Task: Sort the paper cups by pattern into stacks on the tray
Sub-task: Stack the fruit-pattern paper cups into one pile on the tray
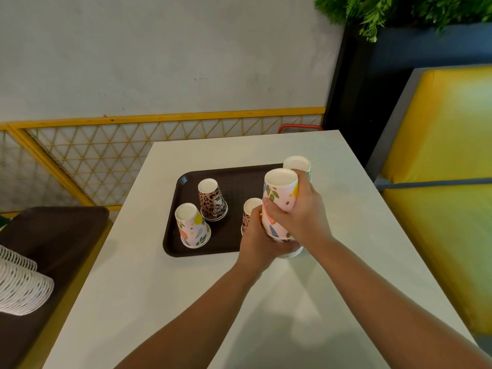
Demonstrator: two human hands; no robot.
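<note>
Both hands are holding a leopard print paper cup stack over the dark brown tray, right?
Not quite. In the head view, the left hand and right hand hold a pink fruit-and-leaf patterned paper cup stack, not leopard print, over the dark brown tray.

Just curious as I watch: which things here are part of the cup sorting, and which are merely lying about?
Part of the job:
fruit-print stack
right hand
left hand
leopard cups
fruit-print cup
tray

Lying about:
white lids
second tray
plant

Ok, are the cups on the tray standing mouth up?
No: the leopard cup and the fruit-print cup on the tray both stand upside down, bases up and rims on the tray.
</note>
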